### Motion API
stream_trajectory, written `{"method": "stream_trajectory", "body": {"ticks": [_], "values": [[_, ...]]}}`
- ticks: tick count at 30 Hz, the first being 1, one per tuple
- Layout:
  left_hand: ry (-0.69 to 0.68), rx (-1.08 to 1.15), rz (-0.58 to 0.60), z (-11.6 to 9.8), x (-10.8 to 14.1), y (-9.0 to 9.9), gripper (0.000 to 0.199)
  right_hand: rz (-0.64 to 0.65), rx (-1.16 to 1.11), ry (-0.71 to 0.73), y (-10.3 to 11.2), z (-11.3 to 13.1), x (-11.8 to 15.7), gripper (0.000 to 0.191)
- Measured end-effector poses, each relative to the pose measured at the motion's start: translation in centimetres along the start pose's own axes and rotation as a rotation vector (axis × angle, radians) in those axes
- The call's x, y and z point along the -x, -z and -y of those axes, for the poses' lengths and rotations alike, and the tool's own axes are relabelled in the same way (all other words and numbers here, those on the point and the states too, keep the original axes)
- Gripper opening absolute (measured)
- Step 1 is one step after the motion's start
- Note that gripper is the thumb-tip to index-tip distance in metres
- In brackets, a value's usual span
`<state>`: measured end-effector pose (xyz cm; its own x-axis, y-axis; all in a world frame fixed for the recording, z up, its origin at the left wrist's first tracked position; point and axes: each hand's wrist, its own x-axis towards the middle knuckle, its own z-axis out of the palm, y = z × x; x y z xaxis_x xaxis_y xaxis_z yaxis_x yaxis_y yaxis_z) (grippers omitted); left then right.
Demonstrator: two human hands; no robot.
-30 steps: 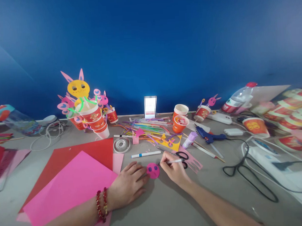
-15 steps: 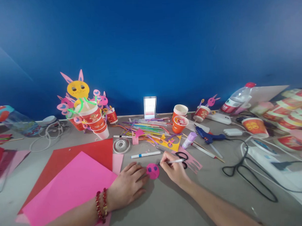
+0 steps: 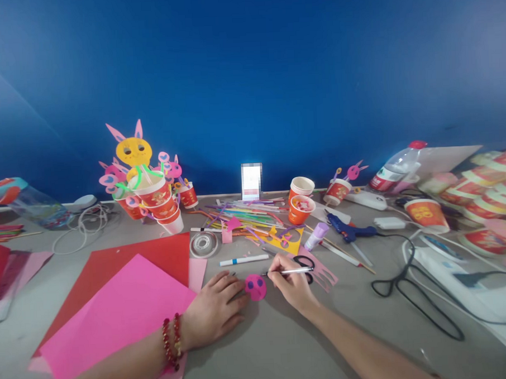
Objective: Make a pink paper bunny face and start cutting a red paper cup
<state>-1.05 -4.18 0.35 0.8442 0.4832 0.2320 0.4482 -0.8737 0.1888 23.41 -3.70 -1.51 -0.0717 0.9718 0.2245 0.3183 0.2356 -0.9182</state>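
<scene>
A small round magenta paper face [image 3: 256, 287] with two dark blue eye spots lies flat on the grey table. My left hand [image 3: 220, 304] rests flat with fingers extended, its fingertips at the face's left edge. Between the thumb and fingers of my right hand [image 3: 294, 284] is a pen [image 3: 297, 270], its dark tip close to the face's upper right edge. Whether the tip touches the paper I cannot tell. Just beyond the hands lies a white marker [image 3: 244, 260] with a blue band. Scissors with black handles [image 3: 305, 262] are partly hidden behind my right hand.
Pink paper [image 3: 124, 312] and red paper [image 3: 155, 247] lie at left, beside a tape roll [image 3: 204, 244]. Straws [image 3: 254, 214], paper cups [image 3: 303, 208] and a glue stick [image 3: 316, 236] stand or lie farther back. At right are a glue gun [image 3: 350, 230] and a looped black cable [image 3: 402, 281].
The pen in my right hand has tilted slightly flatter. My left hand stays beside the paper face, and the whole view has shifted very slightly.
</scene>
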Motion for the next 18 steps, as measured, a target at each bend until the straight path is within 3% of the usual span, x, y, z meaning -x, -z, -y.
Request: {"method": "stream_trajectory", "body": {"ticks": [12, 18], "values": [[0.022, 0.009, -0.079, 0.17, -0.50, 0.31, 0.027, -0.024, -0.031, 0.033, 0.52, 0.33, 0.41, 0.012], [-0.067, -0.022, -0.090, -0.14, -0.05, 0.12, 0.025, -0.021, -0.065, 0.043, 0.94, 0.40, 0.69, 0.009]]}}
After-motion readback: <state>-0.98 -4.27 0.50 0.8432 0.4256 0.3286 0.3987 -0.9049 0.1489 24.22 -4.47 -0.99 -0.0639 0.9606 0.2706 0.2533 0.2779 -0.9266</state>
